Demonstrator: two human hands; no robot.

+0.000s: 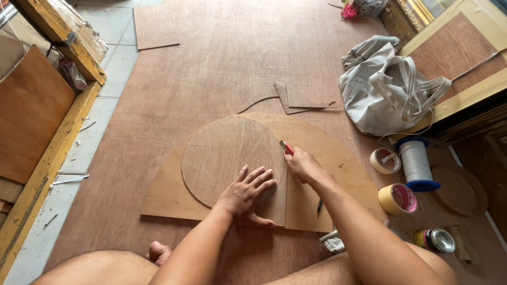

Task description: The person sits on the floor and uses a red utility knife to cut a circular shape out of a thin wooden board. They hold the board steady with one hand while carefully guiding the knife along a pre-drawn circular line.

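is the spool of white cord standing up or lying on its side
Standing upright. The spool of white cord rests on its lower blue flange on the floor, with the other blue flange on top, beside the rolls of tape.

Two bare forearms are seen from above, no sleeves worn up to the frame edge. The left hand (247, 191) is bare: no glove, ring or watch seen. The right hand (302, 164) is likewise ungloved, wrist unadorned. Light hair is visible on the right forearm. Bare knees and thighs are seen at the bottom edge, uncovered by clothing in view. Bare toes are seen between them, no footwear.
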